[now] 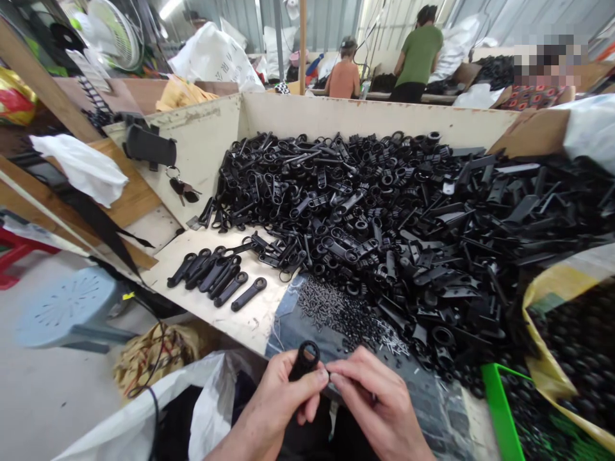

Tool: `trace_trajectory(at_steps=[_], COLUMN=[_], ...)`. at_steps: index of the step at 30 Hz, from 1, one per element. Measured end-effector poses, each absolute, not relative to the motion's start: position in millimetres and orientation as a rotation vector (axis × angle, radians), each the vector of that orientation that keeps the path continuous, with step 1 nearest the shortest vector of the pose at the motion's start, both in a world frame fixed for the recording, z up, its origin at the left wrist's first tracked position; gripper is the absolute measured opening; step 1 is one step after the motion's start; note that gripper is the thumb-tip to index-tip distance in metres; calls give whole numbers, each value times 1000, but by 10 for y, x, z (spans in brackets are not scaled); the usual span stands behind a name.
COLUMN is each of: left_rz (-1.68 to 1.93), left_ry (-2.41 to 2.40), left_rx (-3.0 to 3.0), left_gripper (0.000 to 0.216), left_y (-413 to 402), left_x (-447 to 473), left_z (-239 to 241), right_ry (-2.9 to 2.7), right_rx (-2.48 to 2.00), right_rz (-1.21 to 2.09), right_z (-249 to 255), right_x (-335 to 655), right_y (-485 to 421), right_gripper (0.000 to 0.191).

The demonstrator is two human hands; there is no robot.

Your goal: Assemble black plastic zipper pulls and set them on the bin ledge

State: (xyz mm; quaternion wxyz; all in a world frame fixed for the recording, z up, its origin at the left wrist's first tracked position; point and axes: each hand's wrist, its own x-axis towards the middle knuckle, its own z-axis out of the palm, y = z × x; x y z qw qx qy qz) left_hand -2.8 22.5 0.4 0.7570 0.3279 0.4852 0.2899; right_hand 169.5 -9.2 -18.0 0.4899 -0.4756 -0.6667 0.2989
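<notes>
From my end of the feed I have both hands low in the centre, close together over the near edge of the table (166,264). My left hand (281,392) is curled around a black handle (302,366), thumb pressed along it, with the ring-shaped end tipped up towards the far side. My right hand (377,392) is drawn nearly closed, its fingertips pinching a small dark piece (330,376) right beside the left thumb; it is too small for me to say what it is.

Just beyond the hands I see a dark cloth (287,323) on the table, carrying a heap of small grey screws (319,303), some little black bits (358,325) and a few pale pins (394,339). To the left of the cloth, more handles (223,276) lie side by side in a slanted row. Behind all this spreads a big pile of black plastic parts (355,198), reaching back to the raised board (369,114). On my right are a green bin (500,406) and a yellow-edged bag (548,355) of dark pieces. Keys (184,190) hang on the left board, and three people work in the background.
</notes>
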Motion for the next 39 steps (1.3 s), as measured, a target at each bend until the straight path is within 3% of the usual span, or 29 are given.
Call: trace_trajectory(at_steps=[7, 21, 26, 32, 39], left_rz=[570, 479, 495, 459, 413], left_ry=[998, 942, 1097, 1014, 1062], left_rx=[321, 512, 502, 820, 1055], left_gripper=[39, 27, 42, 15, 9], left_y=[196, 133, 49, 130, 101], left_x=[81, 74, 33, 36, 38], left_z=[-3, 121, 39, 66, 7], right_ry=[-1642, -1654, -1804, -1922, -1835], right_rx=[-1178, -1259, -1246, -1313, -1439], right_rz=[637, 512, 401, 352, 519], right_z=[-306, -225, -233, -264, -225], right_x=[1782, 1837, 1793, 1784, 1732], right_y=[-209, -197, -169, -208, -239], right_gripper=[21, 8, 9, 11, 21])
